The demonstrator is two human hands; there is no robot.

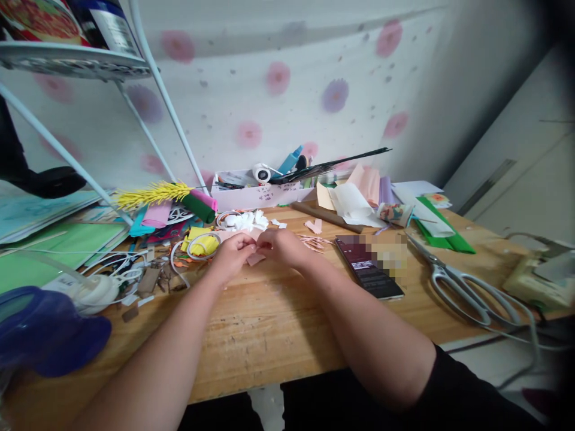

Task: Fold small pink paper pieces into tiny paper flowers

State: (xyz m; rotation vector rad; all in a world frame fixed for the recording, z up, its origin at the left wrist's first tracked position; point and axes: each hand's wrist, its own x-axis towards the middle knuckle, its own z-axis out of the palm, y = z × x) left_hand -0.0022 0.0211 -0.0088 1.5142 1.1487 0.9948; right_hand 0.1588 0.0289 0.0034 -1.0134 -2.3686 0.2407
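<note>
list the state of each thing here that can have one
Left hand: fingers bent, grip unclear
Right hand: fingers bent, grip unclear
Pink paper by hands: partly hidden
Phone: face up, screen lit
Scissors: lying flat, blades apparently shut
Box: open-topped, holding things
Dark green roll: wound up
Shelf: standing, loaded

- Paper piece [256, 260]: pale pink
- Bench [269, 335]: light brown, wood-grained
- Scissors [437, 264] near the bench's right edge: grey
- Wall sheet [215, 105]: white, pink-and-purple floral
</note>
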